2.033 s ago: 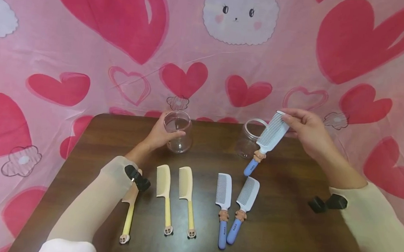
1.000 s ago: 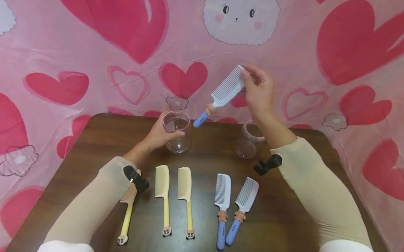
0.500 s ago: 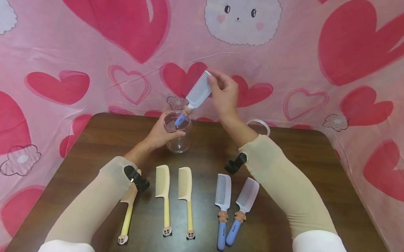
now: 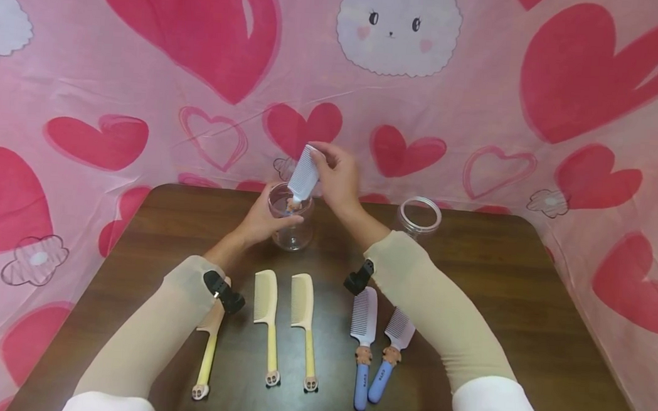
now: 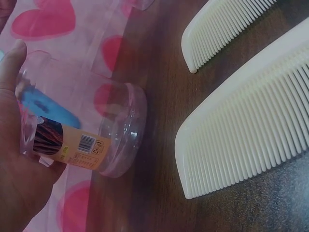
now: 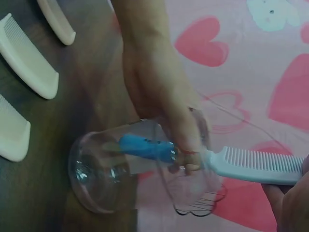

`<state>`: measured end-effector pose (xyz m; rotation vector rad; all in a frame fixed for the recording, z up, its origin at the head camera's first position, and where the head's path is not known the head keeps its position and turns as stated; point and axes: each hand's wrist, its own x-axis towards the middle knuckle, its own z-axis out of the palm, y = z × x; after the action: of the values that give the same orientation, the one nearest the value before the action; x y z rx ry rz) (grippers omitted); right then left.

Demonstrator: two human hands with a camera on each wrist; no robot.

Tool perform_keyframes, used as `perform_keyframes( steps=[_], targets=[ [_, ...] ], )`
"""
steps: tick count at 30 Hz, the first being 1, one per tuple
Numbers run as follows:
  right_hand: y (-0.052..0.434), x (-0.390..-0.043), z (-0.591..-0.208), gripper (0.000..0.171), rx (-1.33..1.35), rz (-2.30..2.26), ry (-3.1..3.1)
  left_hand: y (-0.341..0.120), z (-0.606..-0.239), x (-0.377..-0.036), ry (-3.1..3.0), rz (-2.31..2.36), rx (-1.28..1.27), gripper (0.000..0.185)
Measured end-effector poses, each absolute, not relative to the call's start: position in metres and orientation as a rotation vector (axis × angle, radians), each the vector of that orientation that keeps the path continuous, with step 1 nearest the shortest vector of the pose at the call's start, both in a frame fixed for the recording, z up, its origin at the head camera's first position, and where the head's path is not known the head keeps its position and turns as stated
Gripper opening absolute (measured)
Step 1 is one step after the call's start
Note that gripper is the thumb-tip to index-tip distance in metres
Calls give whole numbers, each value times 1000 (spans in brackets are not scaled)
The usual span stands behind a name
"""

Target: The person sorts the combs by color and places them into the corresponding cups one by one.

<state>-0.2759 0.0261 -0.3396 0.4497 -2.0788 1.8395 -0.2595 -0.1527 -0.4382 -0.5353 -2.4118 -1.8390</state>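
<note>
My left hand (image 4: pixel 260 221) grips a clear plastic jar (image 4: pixel 293 236) near its rim, thumb across the front; a label with a barcode (image 5: pixel 87 143) shows on its side in the left wrist view. Between thumb and fingers my right hand (image 4: pixel 338 176) pinches the toothed end of a white comb (image 4: pixel 305 174) with a blue handle (image 6: pixel 147 147). That handle points down inside the jar, and the small brown figure (image 4: pixel 294 206) on the comb's neck is at the mouth. The blue end hangs above the jar's bottom in the right wrist view.
A second clear jar (image 4: pixel 420 215) stands at right, partly behind my right forearm. Two blue-handled combs (image 4: pixel 361 376) (image 4: pixel 385 373) lie at front right. Two yellow combs (image 4: pixel 265 297) (image 4: pixel 302 300) lie front centre, with another yellow-handled comb (image 4: pixel 206 361) partly under my left forearm. A pink heart-print cloth (image 4: pixel 161 76) hangs behind the table.
My right hand has carried the blue-handled comb left from beside the right jar, up and over to the left jar, then lowered its handle inside. My left hand keeps its hold.
</note>
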Motion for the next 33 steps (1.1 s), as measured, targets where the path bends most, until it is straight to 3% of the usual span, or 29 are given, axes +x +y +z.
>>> perform_keyframes(
  steps=[13, 33],
  targets=[
    [14, -270, -365, 23, 523, 1751, -2232, -152, -441, -259, -2426, -1871, -480, 85],
    [17, -270, -369, 23, 447, 1529, -2381, -152, -444, -261, -2371, -1981, -507, 84]
  ],
)
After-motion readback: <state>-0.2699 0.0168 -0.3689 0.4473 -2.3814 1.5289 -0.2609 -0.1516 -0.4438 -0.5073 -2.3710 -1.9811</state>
